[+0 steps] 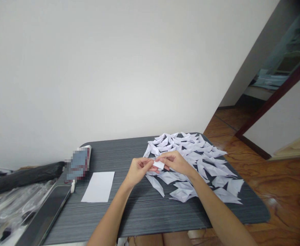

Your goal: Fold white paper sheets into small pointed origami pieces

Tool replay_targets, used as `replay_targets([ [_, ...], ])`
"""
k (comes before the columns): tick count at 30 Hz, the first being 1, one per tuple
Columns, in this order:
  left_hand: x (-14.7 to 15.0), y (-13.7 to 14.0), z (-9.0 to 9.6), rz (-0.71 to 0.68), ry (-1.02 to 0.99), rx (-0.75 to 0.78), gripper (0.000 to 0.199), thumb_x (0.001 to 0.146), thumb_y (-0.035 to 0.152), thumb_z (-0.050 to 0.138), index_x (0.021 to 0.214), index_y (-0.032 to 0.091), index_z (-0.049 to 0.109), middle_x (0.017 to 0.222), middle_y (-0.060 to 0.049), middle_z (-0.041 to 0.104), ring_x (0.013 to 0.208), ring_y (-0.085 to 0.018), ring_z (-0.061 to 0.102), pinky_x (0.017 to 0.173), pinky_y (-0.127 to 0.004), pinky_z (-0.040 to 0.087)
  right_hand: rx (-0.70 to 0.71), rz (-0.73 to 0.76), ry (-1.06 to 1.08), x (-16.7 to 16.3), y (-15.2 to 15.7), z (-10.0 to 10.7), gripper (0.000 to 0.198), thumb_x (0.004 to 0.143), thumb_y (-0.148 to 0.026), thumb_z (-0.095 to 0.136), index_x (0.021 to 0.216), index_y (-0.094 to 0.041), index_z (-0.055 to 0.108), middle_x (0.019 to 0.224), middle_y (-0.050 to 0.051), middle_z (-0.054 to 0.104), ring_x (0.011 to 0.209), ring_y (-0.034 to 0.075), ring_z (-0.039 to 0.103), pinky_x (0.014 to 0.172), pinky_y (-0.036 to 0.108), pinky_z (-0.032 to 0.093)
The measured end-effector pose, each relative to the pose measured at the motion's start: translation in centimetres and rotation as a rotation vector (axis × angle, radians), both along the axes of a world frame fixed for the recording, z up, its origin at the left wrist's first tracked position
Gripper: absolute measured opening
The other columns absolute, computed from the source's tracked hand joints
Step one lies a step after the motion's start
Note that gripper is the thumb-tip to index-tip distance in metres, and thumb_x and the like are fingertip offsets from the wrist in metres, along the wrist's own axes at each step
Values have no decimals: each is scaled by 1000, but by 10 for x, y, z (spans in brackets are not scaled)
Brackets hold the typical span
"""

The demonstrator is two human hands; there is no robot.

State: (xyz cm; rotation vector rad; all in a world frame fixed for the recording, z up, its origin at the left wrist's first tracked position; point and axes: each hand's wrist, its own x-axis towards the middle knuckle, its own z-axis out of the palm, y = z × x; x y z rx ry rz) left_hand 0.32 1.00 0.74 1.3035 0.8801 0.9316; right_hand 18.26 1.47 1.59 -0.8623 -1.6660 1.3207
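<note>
A small folded piece of white paper [159,164] is held up over the table between both hands. My left hand [141,168] pinches its left side with thumb and fingers. On the other side, my right hand [172,160] grips the paper's upper right edge, its fingers partly behind it. Many folded white paper boats [183,193] lie spread behind, below and to the right of my hands. To the left lies a stack or sheet of plain white paper [98,187], flat on the table.
The dark wood-grain table [150,218] stands against a white wall. A tablet or phone-like dark device [46,215] lies along its left edge, near a blurred-out object [77,165] and a white cable plug [73,186]. Plastic-wrapped items [16,208] are piled at left.
</note>
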Motion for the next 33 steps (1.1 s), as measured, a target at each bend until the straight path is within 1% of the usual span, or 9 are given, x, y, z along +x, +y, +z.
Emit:
replay_targets([
  [4,3,-2,-5,46,113,188,23,74,31,56,83,13,67,73,-6,70,66,-21,67,66,-31,54,-98,-104,18,-5,5,-6,31,69,-28,61,98,-16,58,60,-3,55,33,3,36,33,17,25],
  [8,4,-1,-10,79,264,370,22,76,30,53,82,14,67,71,-7,69,66,-21,67,60,-27,53,-94,-140,-2,-6,8,-11,18,68,-29,62,77,-13,61,54,-3,55,34,4,40,35,18,30],
  [14,3,1,-11,147,332,469,19,78,27,51,77,15,67,69,-6,69,62,-19,67,55,-23,51,-46,-106,-55,-6,8,-13,20,76,-28,52,82,-12,64,46,-1,57,38,9,50,40,20,35],
  [17,-1,3,-11,200,340,494,19,79,26,50,75,16,66,63,-5,69,59,-18,67,52,-22,51,-58,-109,-13,1,12,-13,26,77,-32,50,85,-11,63,51,2,61,40,9,52,41,20,36],
  [21,-8,7,-14,423,380,624,18,79,26,50,78,17,66,63,-3,69,59,-17,66,55,-23,52,-79,-354,156,10,17,-11,31,73,-40,54,85,-12,60,68,7,64,46,12,58,38,20,37],
  [23,-9,9,-18,503,439,768,17,79,24,51,82,17,66,70,-5,70,63,-16,66,62,-25,52,-125,-348,159,6,15,-10,33,73,-42,54,84,-12,59,66,5,63,39,9,54,36,20,38],
  [27,-3,7,-27,458,495,964,17,78,18,51,89,17,65,83,-7,69,74,-16,65,71,-25,52,-150,-139,186,-13,7,-11,28,71,-39,60,81,-13,58,74,5,63,54,13,61,53,27,50],
  [30,3,5,-27,387,470,944,18,79,18,51,92,18,64,87,-7,68,79,-16,64,73,-26,52,-99,-204,248,-22,6,-14,26,69,-38,63,81,-15,58,68,2,61,58,13,61,59,28,52],
  [33,8,2,-25,331,377,834,16,78,22,53,88,17,64,92,-9,66,85,-18,62,72,-28,53,-81,-271,247,-22,6,-15,26,68,-36,63,84,-16,57,68,1,60,59,13,60,61,29,52],
])
